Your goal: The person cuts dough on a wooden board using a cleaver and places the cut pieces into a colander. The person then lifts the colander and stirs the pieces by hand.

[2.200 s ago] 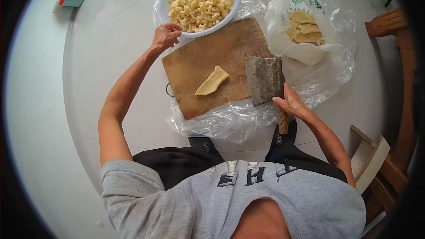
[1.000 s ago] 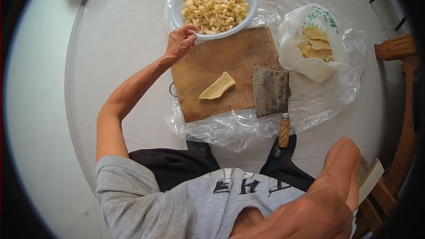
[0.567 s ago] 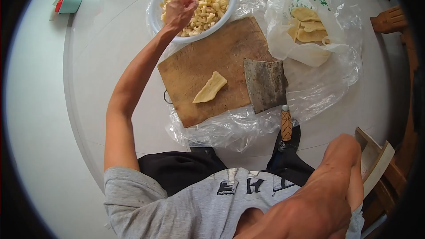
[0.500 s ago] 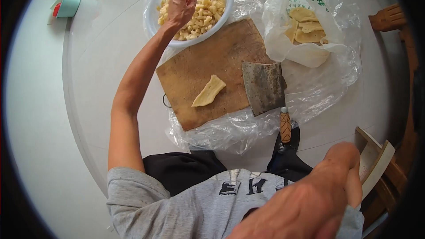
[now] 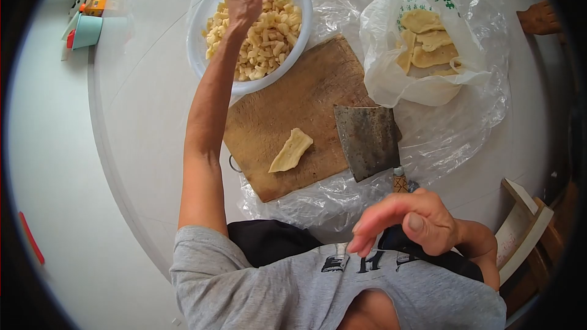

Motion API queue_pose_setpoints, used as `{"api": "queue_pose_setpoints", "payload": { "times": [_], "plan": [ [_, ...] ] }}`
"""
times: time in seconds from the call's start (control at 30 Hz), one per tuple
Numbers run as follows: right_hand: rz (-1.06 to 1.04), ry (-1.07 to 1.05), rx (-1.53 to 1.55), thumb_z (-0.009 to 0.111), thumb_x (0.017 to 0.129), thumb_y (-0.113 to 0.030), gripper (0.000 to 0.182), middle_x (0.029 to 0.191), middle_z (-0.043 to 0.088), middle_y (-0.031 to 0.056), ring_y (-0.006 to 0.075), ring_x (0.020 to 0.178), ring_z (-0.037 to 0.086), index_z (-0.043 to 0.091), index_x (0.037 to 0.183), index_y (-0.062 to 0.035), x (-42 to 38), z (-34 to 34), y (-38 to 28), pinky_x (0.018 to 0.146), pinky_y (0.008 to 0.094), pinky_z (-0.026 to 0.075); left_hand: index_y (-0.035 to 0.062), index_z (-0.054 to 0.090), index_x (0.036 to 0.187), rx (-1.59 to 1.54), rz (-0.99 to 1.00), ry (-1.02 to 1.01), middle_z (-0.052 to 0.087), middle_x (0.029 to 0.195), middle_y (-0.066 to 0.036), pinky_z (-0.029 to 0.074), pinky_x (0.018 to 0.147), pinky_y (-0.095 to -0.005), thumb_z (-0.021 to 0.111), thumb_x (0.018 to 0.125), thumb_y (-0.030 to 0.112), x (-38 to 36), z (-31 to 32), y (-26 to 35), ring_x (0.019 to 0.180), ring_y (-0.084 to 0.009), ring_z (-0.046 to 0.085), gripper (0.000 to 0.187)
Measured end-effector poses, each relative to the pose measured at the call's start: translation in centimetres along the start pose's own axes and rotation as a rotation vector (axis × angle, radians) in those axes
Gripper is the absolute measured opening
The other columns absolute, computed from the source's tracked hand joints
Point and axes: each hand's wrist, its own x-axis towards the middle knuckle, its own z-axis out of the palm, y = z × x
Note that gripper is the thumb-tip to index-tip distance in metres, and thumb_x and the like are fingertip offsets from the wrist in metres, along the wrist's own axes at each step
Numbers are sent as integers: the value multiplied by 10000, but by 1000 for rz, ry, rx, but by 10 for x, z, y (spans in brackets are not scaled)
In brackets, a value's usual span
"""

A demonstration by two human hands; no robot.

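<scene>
My left hand [image 5: 244, 5] reaches far out over the white bowl [image 5: 199, 21] of chopped pale yellow pieces [image 5: 269, 36], fingers curled down among them; whether it grips any cannot be seen. My right hand [image 5: 411, 221] hovers near my chest with fingers loosely apart and nothing in it, just in front of the cleaver's wooden handle [image 5: 400, 180]. The cleaver [image 5: 365, 140] lies flat at the right end of the wooden cutting board [image 5: 293, 110]. One yellow strip [image 5: 291, 150] lies on the board left of the blade.
A white plastic bag [image 5: 391, 73] holding several uncut yellow pieces [image 5: 428, 43] sits at the back right. Clear plastic sheeting [image 5: 452, 128] lies under the board. A teal cup [image 5: 85, 29] stands far left. Wooden furniture [image 5: 526, 226] is at the right.
My right hand let go of the cleaver, rose close to the camera, then dropped back towards my chest. My left hand moved from the bowl's rim into the chopped pieces.
</scene>
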Motion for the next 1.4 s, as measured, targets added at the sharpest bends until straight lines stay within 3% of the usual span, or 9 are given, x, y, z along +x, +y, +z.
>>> {"api": "queue_pose_setpoints", "payload": {
  "times": [0.23,0.4,0.5,0.63,0.77,0.93,1.13,1.33,1.4],
  "plan": [
    [174,285,-76,299,987,-307,427,941,625,152,161,855,601,486,1138,46,4,-4,10,799,279,482,122,577,1176,720,443,32,628,1068,-125,487,850,-381,462,730,-1,-4,9,-28,956,-223,597,476],
    [186,421,-163,310,986,-302,401,910,633,139,148,806,606,499,1116,28,-2,-10,18,763,275,493,89,598,1142,31,-3,-24,681,878,-69,515,696,-268,582,804,161,-14,-24,-13,772,-116,626,346],
    [182,487,-426,354,979,-274,350,869,640,136,129,761,609,501,1106,16,-2,-26,28,695,268,499,78,634,1082,4,89,47,684,839,-73,518,704,-271,599,809,187,-13,-31,-27,768,-127,630,297],
    [271,620,-1580,520,896,-195,299,780,604,196,336,694,608,484,1082,37,-19,-57,47,626,403,482,64,663,1018,184,215,54,680,872,-108,532,674,-270,574,829,128,-43,-26,-12,741,-154,646,218],
    [324,697,-1542,563,860,-190,365,820,579,235,426,733,567,453,1104,57,-37,-84,79,667,454,463,53,672,922,351,561,-16,671,904,-136,551,586,-303,551,817,56,-92,-15,-3,691,-186,643,161],
    [-5,640,-1633,595,839,-173,486,905,556,297,456,810,559,383,1195,81,-26,-85,92,730,463,450,33,642,908,366,499,-137,648,872,-147,530,577,-323,568,807,44,-156,-13,0,705,-223,635,126],
    [252,669,-1339,606,819,-113,614,947,534,357,494,856,538,242,1277,71,-25,-86,103,738,494,430,20,626,964,345,709,-174,648,847,-111,506,580,-294,573,800,2,-215,-14,7,686,-210,624,173],
    [316,732,-1099,600,808,-108,647,855,568,267,373,769,592,185,1281,42,-20,-91,105,698,400,457,-1,601,1008,28,143,-327,621,705,-107,469,541,-275,609,805,57,-212,-21,-44,608,-130,590,211],
    [298,799,-1026,628,796,-134,624,776,554,149,231,701,565,238,1258,19,-20,-90,106,651,344,445,21,582,1047,71,92,-377,610,711,-114,470,551,-282,637,790,93,-216,-21,-42,621,-147,593,272]
  ]
}}
